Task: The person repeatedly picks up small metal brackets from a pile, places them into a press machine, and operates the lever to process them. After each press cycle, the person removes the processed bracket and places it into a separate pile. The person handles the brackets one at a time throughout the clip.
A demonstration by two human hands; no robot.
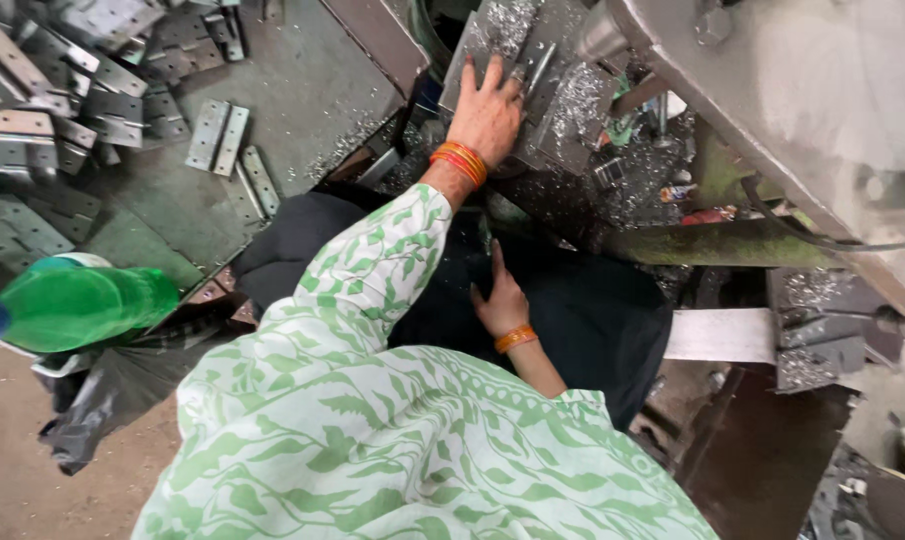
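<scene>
My left hand [487, 105] reaches forward from a green and white patterned sleeve and lies flat, fingers spread, on a grey metal plate [492, 35] on the machine bed; it grips nothing. Orange bangles circle that wrist. My right hand [500, 300], also wearing an orange bangle, rests lower down on dark cloth [612, 320], fingers slightly apart and holding nothing. Silvery metal shavings [582, 100] lie scattered just right of my left hand.
A grey steel table [312, 90] at the upper left carries a pile of flat metal brackets [72, 80] and a loose hinge-like piece [217, 135]. A green plastic bottle [82, 305] lies at the left. A large machine body [792, 90] fills the upper right.
</scene>
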